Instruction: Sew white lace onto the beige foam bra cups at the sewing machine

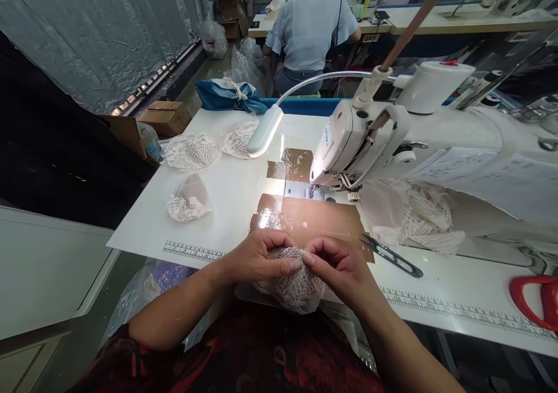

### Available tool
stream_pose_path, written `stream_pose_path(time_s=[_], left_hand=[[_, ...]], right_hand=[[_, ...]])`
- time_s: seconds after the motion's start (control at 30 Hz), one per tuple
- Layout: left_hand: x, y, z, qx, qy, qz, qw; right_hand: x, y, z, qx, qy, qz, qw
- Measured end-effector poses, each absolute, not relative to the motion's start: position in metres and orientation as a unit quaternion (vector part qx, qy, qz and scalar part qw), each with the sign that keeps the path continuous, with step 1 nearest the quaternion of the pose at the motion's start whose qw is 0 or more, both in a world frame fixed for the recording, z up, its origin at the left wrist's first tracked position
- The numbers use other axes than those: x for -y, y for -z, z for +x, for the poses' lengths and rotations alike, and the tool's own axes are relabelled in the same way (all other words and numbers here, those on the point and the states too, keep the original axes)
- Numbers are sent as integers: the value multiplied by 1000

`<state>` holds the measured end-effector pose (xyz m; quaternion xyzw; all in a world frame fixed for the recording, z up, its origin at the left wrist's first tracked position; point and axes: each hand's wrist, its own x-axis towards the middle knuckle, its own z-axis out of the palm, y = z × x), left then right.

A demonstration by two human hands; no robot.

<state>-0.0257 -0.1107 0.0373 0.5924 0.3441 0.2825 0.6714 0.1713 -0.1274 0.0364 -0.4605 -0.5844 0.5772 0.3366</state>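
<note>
My left hand (257,256) and my right hand (337,262) meet at the near edge of the white sewing table (226,189). Both are closed on a bunched piece of white lace (294,288), fingertips pinching its top edge. The lace hangs partly over the table edge towards my lap. Just beyond the hands lies brown tape on the table (305,218) in front of the white sewing machine (392,143), whose needle area is lit by a gooseneck lamp (264,131).
Black thread snips (390,255) lie right of my right hand. Red-handled scissors (536,300) sit at the far right. Lace pieces (189,152) lie at the left and under the machine arm (418,215). A person in a light blue shirt (307,29) sits at another table ahead.
</note>
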Motion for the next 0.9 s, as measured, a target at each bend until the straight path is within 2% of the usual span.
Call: stream_pose_path(time_s=[0.17, 0.27, 0.33, 0.43, 0.5, 0.57, 0.73, 0.9], left_hand=[[108, -24, -9, -378, -322, 418, 761], [101, -29, -16, -417, -343, 351, 765], [91, -39, -30, -458, -388, 393, 697], [69, -53, -47, -527, -446, 562, 455], [53, -53, -42, -544, -387, 702, 248], [38, -45, -23, -516, -249, 816, 78], [35, -11, 40, -462, -99, 880, 45], [62, -13, 54, -457, -21, 888, 41]], right_hand=[[117, -32, 171, 553, -604, -459, 345], [111, -30, 179, 547, -595, -471, 353], [108, -29, 191, 539, -577, -489, 371], [105, -29, 211, 531, -523, -537, 395], [101, -31, 221, 560, -477, -557, 386], [94, -35, 227, 614, -435, -560, 347], [67, -42, 223, 728, -352, -546, 219], [53, -24, 210, 782, -271, -529, 190]])
